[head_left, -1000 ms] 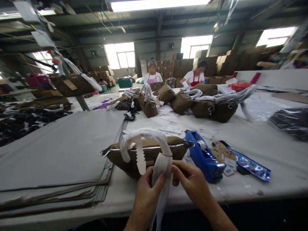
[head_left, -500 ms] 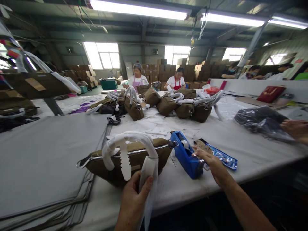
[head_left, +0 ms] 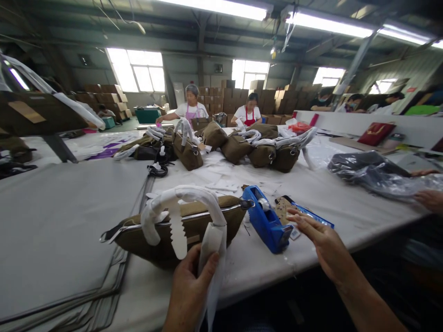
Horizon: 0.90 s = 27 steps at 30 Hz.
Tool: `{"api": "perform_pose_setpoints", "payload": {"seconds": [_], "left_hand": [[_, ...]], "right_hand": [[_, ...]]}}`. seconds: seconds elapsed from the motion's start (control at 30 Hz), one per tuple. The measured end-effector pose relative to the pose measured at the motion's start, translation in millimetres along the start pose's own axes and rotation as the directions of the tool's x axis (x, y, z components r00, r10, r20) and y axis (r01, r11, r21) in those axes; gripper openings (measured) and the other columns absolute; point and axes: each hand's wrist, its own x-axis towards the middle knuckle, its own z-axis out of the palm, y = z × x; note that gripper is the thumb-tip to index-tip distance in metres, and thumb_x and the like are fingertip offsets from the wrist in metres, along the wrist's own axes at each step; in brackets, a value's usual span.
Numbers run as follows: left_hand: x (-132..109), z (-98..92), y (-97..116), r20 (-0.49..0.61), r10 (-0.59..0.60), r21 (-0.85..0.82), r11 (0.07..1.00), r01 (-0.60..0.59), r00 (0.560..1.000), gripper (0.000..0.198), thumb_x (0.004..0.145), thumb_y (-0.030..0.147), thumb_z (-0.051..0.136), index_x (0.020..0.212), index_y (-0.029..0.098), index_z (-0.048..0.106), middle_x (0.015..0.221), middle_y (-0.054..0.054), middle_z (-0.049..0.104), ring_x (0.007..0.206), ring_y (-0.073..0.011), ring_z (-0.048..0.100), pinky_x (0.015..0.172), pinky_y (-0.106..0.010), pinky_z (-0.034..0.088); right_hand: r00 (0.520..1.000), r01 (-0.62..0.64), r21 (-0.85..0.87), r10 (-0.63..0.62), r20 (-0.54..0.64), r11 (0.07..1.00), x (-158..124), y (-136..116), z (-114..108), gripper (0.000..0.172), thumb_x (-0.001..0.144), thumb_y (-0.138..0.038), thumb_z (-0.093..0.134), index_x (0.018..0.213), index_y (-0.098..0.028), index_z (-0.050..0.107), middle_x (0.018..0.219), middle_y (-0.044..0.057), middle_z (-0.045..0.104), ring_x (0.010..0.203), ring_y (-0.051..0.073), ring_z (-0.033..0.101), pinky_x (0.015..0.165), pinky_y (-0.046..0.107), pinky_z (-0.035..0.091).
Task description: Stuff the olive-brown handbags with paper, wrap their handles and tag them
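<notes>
A brown handbag (head_left: 187,230) lies on the white table (head_left: 346,203) in front of me, its handle (head_left: 187,198) wrapped in white paper. My left hand (head_left: 188,290) is closed on the loose end of the white wrapping strip (head_left: 212,258) at the handle's right base. My right hand (head_left: 320,237) hovers with its fingers spread and nothing in it, just right of a blue tape dispenser (head_left: 265,219). Under its fingertips lie paper tags and a blue foil packet (head_left: 311,216).
A stack of grey sheets (head_left: 69,221) covers the table's left. Several more brown bags (head_left: 242,147) lie further back. Two people work at the far end. Another person's hand (head_left: 429,198) handles a clear plastic bag (head_left: 374,173) at the right.
My right hand has left the wrapping strip and swung right past the tape dispenser. My left hand still holds the strip. The view has turned right.
</notes>
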Motion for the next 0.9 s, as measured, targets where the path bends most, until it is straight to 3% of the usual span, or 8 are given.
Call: {"api": "perform_pose_setpoints", "payload": {"seconds": [0.17, 0.33, 0.43, 0.6, 0.73, 0.8, 0.9], "left_hand": [[2, -1.7, -3, 0.004, -0.023, 0.004, 1.0, 0.023, 1.0, 0.049, 0.075, 0.059, 0.075, 0.099, 0.017, 0.074, 0.085, -0.005, 0.075, 0.089, -0.0265, 0.066, 0.076, -0.029, 0.049], [2, -2.2, -3, 0.017, -0.05, -0.012, 0.999, 0.05, 0.999, 0.049, 0.074, 0.059, 0.075, 0.1, 0.017, 0.073, 0.092, -0.005, 0.076, 0.092, -0.0262, 0.066, 0.081, -0.03, 0.049], [3, -2.2, -4, 0.02, -0.061, -0.008, 0.998, 0.061, 0.998, 0.051, 0.074, 0.06, 0.075, 0.1, 0.016, 0.073, 0.091, -0.006, 0.076, 0.091, -0.0267, 0.067, 0.08, -0.03, 0.05], [5, -3.6, -7, 0.028, -0.045, 0.009, 0.999, 0.045, 0.999, 0.051, 0.072, 0.059, 0.077, 0.099, 0.017, 0.074, 0.09, -0.006, 0.077, 0.087, -0.0264, 0.069, 0.076, -0.029, 0.052], [5, -4.5, -9, 0.01, -0.045, 0.017, 0.999, 0.045, 0.999, 0.049, 0.074, 0.058, 0.075, 0.101, 0.017, 0.073, 0.092, -0.006, 0.077, 0.091, -0.0269, 0.068, 0.08, -0.03, 0.051], [5, -4.9, -9, 0.017, -0.035, 0.032, 0.999, 0.034, 0.999, 0.049, 0.077, 0.058, 0.073, 0.103, 0.017, 0.072, 0.092, -0.006, 0.077, 0.091, -0.0268, 0.068, 0.081, -0.03, 0.049], [6, -5.7, -9, 0.069, 0.001, 0.067, 0.998, -0.006, 0.998, 0.046, 0.08, 0.056, 0.071, 0.102, 0.016, 0.072, 0.091, -0.006, 0.076, 0.087, -0.0252, 0.067, 0.078, -0.029, 0.049]], "right_hand": [[0.976, -0.217, -0.024, 0.218, 0.008, 0.976, -20, 7, -8, 0.061, 0.06, -0.066, 0.082, 0.099, -0.019, 0.082, 0.112, 0.014, 0.075, 0.114, 0.038, 0.064, 0.106, 0.051, 0.046], [0.948, -0.314, 0.063, 0.316, -0.031, 0.947, -26, 27, -9, 0.054, 0.054, -0.061, 0.088, 0.085, -0.017, 0.08, 0.087, 0.01, 0.075, 0.08, 0.025, 0.068, 0.077, 0.037, 0.059], [0.959, -0.282, 0.063, 0.284, -0.025, 0.957, -24, 38, -5, 0.048, 0.059, -0.057, 0.087, 0.083, -0.017, 0.078, 0.076, 0.006, 0.071, 0.075, 0.021, 0.066, 0.066, 0.03, 0.058], [0.973, -0.177, 0.088, 0.187, -0.133, 0.98, -20, 62, 5, 0.047, 0.059, -0.056, 0.087, 0.08, -0.015, 0.076, 0.069, 0.005, 0.068, 0.064, 0.018, 0.062, 0.059, 0.028, 0.054], [0.962, -0.225, 0.087, 0.235, -0.14, 0.97, -28, 72, 7, 0.049, 0.055, -0.059, 0.087, 0.07, -0.014, 0.072, 0.063, 0.005, 0.065, 0.055, 0.018, 0.058, 0.052, 0.03, 0.051], [0.973, -0.209, 0.047, 0.212, -0.086, 0.977, -38, 64, 9, 0.048, 0.062, -0.06, 0.083, 0.075, -0.015, 0.073, 0.066, 0.005, 0.066, 0.059, 0.018, 0.06, 0.057, 0.03, 0.052], [0.986, -0.072, -0.061, 0.08, 0.144, 0.996, -57, 38, 22, 0.038, 0.08, -0.056, 0.073, 0.085, -0.018, 0.074, 0.068, 0.002, 0.065, 0.067, 0.018, 0.061, 0.066, 0.028, 0.051]]}}
